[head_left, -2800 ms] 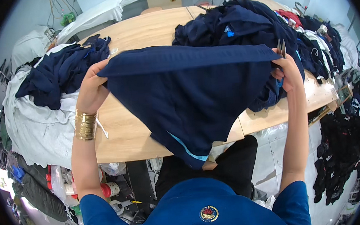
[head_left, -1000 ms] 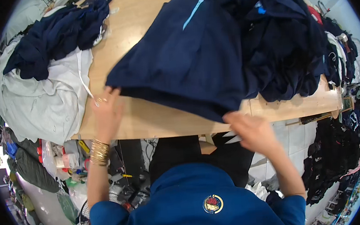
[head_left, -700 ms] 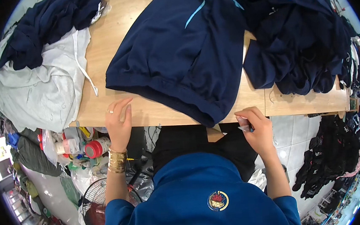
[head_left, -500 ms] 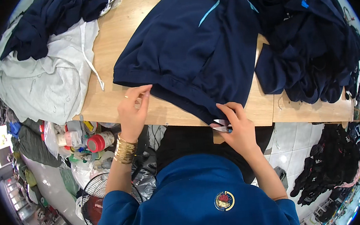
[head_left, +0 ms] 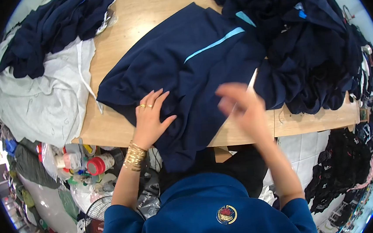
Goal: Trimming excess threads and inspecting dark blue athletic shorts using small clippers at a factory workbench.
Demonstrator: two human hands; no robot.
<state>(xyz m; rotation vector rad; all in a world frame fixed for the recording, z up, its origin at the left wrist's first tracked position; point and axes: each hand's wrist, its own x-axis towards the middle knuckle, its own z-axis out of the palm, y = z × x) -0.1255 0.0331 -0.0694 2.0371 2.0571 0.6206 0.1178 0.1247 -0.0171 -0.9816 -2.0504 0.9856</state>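
Note:
A navy garment with light-blue strips lies on the wooden table, its lower corner drooping over the front edge. My left hand rests on the cloth near its left side, palm down with fingers spread. To the right, above the garment's edge, my right hand is smeared by motion. It grips small scissors, whose pale pointed tip sticks out past the fingers toward the far side; their handles are hidden in the hand.
At the table's right lies a heap of dark navy garments. On the left a light grey cloth lies under another navy garment. Below stand a red-lidded container, bags and a wire fan guard; black clothes hang lower right.
The garment has been turned and pulled toward me, its corner now hanging over the edge. My left hand has flattened onto it. My right hand has lifted away from the hem with the scissors.

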